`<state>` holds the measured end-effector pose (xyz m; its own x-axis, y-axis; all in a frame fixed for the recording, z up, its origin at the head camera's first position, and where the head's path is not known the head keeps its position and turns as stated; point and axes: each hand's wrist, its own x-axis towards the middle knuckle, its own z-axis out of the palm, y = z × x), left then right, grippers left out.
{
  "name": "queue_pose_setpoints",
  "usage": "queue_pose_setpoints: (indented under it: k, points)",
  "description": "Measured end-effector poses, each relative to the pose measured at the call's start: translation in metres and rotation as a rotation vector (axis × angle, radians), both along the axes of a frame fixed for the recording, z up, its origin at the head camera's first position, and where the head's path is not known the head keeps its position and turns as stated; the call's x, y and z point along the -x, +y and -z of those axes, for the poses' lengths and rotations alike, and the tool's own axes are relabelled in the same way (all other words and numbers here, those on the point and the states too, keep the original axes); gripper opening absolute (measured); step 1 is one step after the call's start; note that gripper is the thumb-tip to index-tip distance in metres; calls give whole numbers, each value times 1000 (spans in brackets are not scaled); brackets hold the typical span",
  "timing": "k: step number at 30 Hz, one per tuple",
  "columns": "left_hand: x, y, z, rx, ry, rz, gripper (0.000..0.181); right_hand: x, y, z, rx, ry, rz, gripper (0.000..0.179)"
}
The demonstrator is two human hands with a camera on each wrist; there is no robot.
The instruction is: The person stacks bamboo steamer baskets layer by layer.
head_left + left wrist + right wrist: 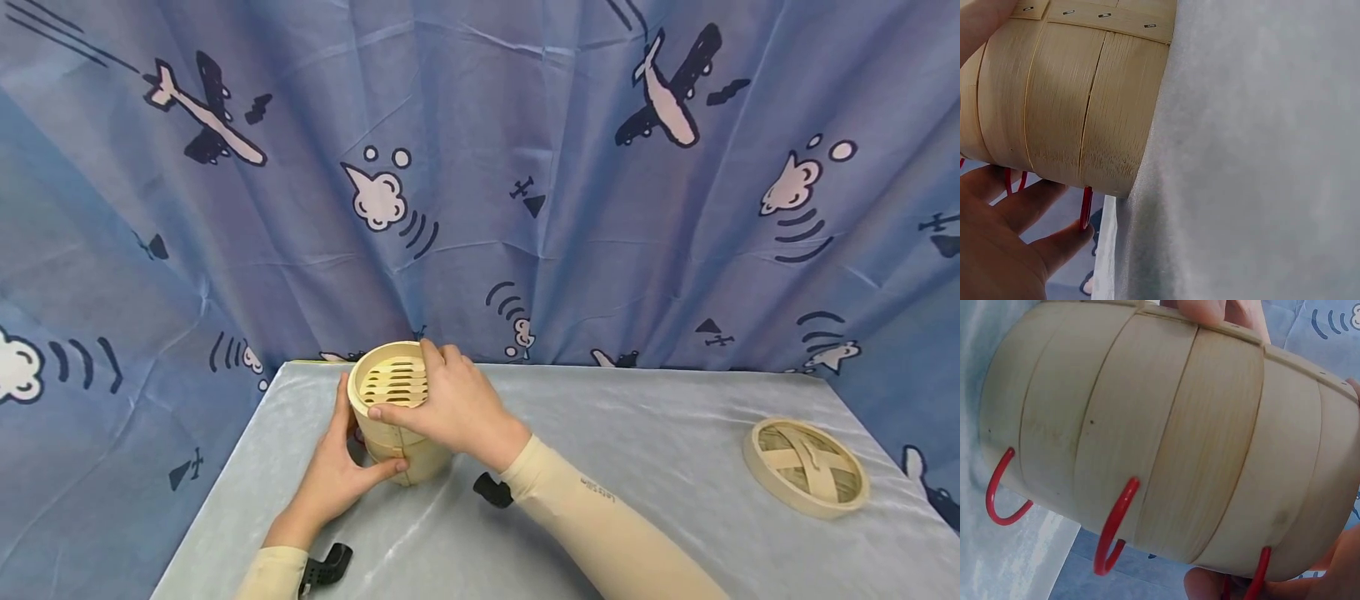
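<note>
A blue-purple fabric curtain printed with airplanes and clouds (570,250) hung in folds behind everything. In front of it spread a table under a pale grey, soft-looking cloth (600,517). Toward the table's far left part stood a tall, round stack of pale bamboo steamer baskets (386,434), its base at the cloth and its slatted top tier uncovered. A round bamboo lid with a woven centre and crossed strips (806,467) lay flat near the table's right side, well apart from the stack.

Both hands were on the stack, each in a cream sleeve. The right hand (465,408) held the top tier from above and the near right: its thumb pressed along the near rim, while its fingers reached over the rim's right side, spread wide from the thumb. The left hand (333,471) gripped the stack lower down, thumb and fingers parted broadly around the wall, the thumb on the near face and the fingers along the left and far side.

A small black device sat at each wrist, the left one (330,567) and the right one (492,490). Thin red loops (1110,522) stuck out from the basket walls; the left wrist view showed a left fingertip at one of them.
</note>
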<state>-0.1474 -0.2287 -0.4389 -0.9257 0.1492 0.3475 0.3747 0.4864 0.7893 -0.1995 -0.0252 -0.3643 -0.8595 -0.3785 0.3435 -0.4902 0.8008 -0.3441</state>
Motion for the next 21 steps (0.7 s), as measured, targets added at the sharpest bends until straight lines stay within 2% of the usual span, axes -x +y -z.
queue_pose_setpoints:
  k: [13, 21]
  points:
    - [4, 5, -2, -32, 13, 16, 136, 2, 6, 2, -4, 32, 9, 122]
    - [1, 2, 3, -7, 39, -3, 136, -1, 12, 5, -5, -22, -18, 130]
